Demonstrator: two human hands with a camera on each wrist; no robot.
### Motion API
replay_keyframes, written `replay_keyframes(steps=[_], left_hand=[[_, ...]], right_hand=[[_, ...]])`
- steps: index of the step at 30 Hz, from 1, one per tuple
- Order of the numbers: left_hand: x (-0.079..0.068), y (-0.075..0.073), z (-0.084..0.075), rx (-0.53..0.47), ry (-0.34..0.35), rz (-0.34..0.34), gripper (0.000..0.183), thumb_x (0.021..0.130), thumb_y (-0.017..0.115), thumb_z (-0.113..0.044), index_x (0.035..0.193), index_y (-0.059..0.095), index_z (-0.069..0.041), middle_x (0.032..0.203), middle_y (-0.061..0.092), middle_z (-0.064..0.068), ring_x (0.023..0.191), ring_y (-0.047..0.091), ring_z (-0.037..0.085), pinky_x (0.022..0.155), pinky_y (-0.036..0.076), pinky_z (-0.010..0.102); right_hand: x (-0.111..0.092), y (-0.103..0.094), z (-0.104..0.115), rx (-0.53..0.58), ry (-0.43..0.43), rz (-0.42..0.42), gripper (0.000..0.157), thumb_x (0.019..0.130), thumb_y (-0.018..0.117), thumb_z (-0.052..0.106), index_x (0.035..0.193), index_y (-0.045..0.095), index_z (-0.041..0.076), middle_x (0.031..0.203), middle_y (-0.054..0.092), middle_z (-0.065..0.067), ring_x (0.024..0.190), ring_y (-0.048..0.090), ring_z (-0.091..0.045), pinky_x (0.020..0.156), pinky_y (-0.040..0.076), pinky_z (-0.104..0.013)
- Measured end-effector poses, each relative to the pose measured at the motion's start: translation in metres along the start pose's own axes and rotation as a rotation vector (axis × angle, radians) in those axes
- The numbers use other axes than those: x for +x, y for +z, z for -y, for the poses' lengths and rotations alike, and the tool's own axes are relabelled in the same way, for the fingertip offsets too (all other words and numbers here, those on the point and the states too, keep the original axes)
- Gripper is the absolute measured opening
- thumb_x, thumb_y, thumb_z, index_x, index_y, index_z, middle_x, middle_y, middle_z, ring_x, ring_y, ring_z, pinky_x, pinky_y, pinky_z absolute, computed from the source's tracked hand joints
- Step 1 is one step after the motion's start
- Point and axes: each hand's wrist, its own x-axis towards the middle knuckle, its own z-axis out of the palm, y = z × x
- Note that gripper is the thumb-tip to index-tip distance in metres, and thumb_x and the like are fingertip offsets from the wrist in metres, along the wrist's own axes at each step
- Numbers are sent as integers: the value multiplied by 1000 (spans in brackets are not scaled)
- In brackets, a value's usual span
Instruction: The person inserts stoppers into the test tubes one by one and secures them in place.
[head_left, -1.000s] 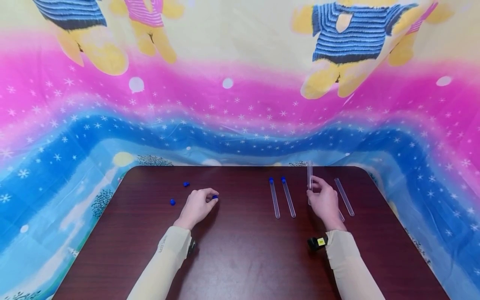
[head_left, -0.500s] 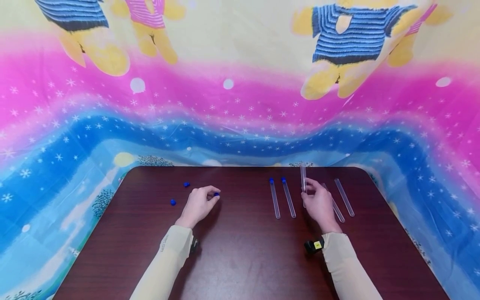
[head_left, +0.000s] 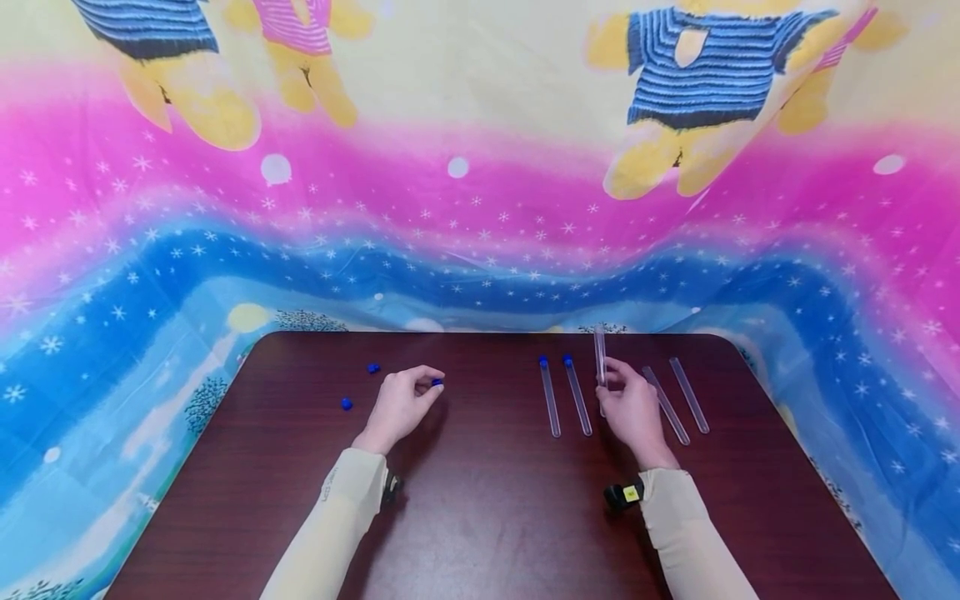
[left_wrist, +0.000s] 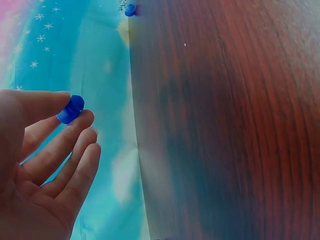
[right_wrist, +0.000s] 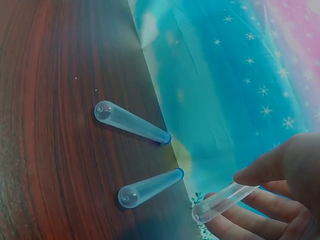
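Between thumb and fingertips my left hand (head_left: pixel 397 408) pinches a small blue cap (left_wrist: pixel 71 110), held above the table's left half. On the right, my right hand (head_left: pixel 633 412) grips a clear test tube (head_left: pixel 600 358) that stands nearly upright, its rounded bottom pointing down; no cap shows on it. Just left of that hand lie two test tubes with blue caps, one capped tube (head_left: pixel 551 400) and another capped tube (head_left: pixel 578 398). Right of the hand lie two tubes without caps, a nearer uncapped tube (head_left: pixel 671 410) and a farther uncapped tube (head_left: pixel 690 396).
Two loose blue caps rest at the left, a front cap (head_left: pixel 347 404) and a back cap (head_left: pixel 373 368). The dark wooden table (head_left: pixel 480 517) ends at a patterned cloth (head_left: pixel 480 217) hanging behind and at both sides.
My right hand has moved left with the test tube, uncovering the uncapped tube beside it. My left hand has shifted slightly right and up with the cap.
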Motion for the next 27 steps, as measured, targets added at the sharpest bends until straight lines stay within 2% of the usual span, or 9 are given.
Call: replay_keyframes(steps=[10, 16, 21, 27], left_hand=[[2, 0, -8, -36, 11, -23, 18, 94, 76, -16, 112, 77, -15, 95, 74, 0, 80, 69, 13, 77, 57, 34], [6, 2, -14, -57, 37, -44, 20, 94, 76, -16, 113, 77, -14, 95, 74, 0, 80, 70, 15, 78, 58, 35], [9, 2, -19, -56, 47, -47, 20, 95, 76, -19, 114, 76, -15, 95, 74, -2, 80, 69, 12, 77, 57, 33], [12, 2, -25, -77, 48, -47, 19, 95, 75, -17, 114, 76, -16, 94, 73, -4, 79, 67, 12, 76, 57, 32]], right_hand=[[-2, 5, 4, 22, -10, 20, 48, 94, 68, -3, 141, 57, 3, 114, 70, -21, 84, 74, -29, 60, 56, -30], [-3, 10, 8, 21, -14, 19, 47, 94, 68, -2, 140, 59, 5, 112, 72, -19, 86, 74, -29, 65, 60, -37], [-4, 14, 12, 25, -16, 32, 48, 93, 68, -3, 139, 59, 4, 113, 71, -20, 89, 74, -31, 70, 60, -43], [-6, 18, 16, 31, -13, 57, 48, 93, 67, -2, 140, 59, 6, 113, 71, -19, 90, 74, -31, 70, 60, -43]])
